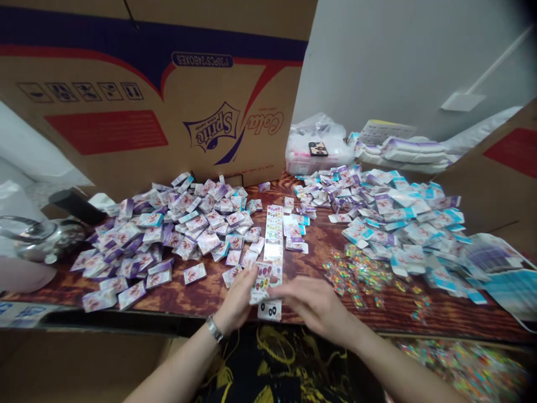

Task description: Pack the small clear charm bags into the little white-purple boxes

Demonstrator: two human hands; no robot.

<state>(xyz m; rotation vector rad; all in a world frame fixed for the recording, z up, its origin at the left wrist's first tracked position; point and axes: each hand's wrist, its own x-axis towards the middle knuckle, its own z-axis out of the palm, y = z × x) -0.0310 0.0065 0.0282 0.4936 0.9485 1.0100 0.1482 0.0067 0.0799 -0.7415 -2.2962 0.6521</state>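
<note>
A big cardboard box (104, 95) stands at the back of the scene, and its printed side leans over a long wooden table (310, 302) with a dark red-brown surface. On this table lie two large piles of small white and purple packets: one pile (163, 229) on the left side, and another pile (398, 224) on the right side, where many packets have also blue edges. Behind the right pile there is a white plastic bag (316, 146) with a phone (318, 149) on it. Near the left end of the table stands a metal kettle (42, 238). A long paper strip (274, 238) with colored round pictures lies between the two piles, and a small card (264, 282) with colored dots is at its near end. The left hand (238, 296), with a watch (215, 328) on the wrist, holds this card by its left edge. The right hand (312, 305) is open and a little blurred, with the fingers stretched toward the card, so the two hands are close together. Small clear bags (356, 274) with colored pieces lie just beside the right hand.
</note>
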